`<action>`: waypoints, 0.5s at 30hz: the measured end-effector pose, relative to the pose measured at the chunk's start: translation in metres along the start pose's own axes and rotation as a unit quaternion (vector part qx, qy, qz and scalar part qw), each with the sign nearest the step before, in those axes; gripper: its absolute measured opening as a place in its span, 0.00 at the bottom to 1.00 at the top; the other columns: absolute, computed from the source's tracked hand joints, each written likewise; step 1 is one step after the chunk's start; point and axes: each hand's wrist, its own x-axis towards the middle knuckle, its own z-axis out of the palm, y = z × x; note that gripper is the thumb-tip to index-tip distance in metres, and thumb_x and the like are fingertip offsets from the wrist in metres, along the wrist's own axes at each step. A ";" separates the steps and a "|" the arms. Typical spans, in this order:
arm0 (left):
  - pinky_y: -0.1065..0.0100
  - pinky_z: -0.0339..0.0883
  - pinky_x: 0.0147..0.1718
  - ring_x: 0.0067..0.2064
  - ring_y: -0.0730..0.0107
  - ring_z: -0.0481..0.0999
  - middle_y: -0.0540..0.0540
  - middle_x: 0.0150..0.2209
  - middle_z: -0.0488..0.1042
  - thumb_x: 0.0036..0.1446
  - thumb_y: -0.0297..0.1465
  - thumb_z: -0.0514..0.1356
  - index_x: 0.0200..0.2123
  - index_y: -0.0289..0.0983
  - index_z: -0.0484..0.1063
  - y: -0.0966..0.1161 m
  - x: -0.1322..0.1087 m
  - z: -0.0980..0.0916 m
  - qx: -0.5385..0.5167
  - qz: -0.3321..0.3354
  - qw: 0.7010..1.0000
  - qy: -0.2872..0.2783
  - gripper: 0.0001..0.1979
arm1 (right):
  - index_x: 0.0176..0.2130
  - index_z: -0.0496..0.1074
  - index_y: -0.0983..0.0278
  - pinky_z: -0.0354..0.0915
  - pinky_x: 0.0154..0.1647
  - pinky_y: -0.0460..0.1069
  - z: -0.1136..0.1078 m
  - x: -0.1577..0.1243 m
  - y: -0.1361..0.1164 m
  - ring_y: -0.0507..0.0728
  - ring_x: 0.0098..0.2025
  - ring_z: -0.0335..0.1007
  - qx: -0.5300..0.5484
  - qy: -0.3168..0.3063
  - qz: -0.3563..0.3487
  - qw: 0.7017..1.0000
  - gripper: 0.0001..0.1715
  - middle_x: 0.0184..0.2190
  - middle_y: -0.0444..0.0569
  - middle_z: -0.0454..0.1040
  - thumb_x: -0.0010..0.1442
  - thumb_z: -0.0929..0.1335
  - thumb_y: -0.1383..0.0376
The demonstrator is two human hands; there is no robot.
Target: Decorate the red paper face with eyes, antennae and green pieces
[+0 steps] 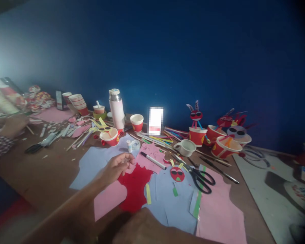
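My left hand (120,164) is above the table with its fingers loosely bent, and nothing shows between them. Under and beside it lie red paper (136,186), pink paper (109,200) and blue paper (88,169). Just beyond its fingertips are a small white bottle (129,145) and a roll of clear tape (135,145). My right hand (144,227) is low at the bottom edge, dark and blurred, its fingers not distinguishable. Ahead of it, a red paper face (177,174) with dark eyes rests on blue paper beside black-handled scissors (203,179). A marker (153,160) lies on pink scraps.
A white flask (117,110) and a red paper cup (136,122) stand near the blue wall. Decorated cups (197,136) are at the right, near a light mug (185,148). Another person's hand (16,125) is at far left, near scattered brushes (42,144) and stacked cups (78,103).
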 end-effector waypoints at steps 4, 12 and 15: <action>0.70 0.65 0.31 0.31 0.68 0.72 0.46 0.32 0.75 0.54 0.36 0.56 0.41 0.35 0.71 0.003 0.010 0.013 0.038 0.034 0.999 0.001 0.14 | 0.24 0.71 0.61 0.52 0.17 0.44 -0.029 -0.041 0.026 0.49 0.19 0.68 -0.010 0.028 0.040 0.999 0.17 0.19 0.40 0.75 0.61 0.64 0.59; 0.65 0.63 0.41 0.39 0.62 0.71 0.47 0.37 0.75 0.53 0.37 0.59 0.35 0.42 0.76 0.018 0.061 0.075 0.151 0.167 0.973 -0.054 0.09 | 0.29 0.74 0.61 0.58 0.29 0.43 -0.118 -0.089 0.062 0.50 0.27 0.70 0.062 0.124 0.334 0.932 0.08 0.25 0.42 0.76 0.57 0.66 0.69; 0.62 0.60 0.47 0.43 0.59 0.69 0.46 0.37 0.73 0.52 0.35 0.59 0.32 0.42 0.77 0.019 0.087 0.091 0.190 0.207 0.958 -0.061 0.08 | 0.29 0.74 0.60 0.57 0.26 0.44 -0.130 -0.106 0.083 0.51 0.25 0.68 0.054 0.145 0.396 0.905 0.10 0.24 0.41 0.75 0.58 0.64 0.67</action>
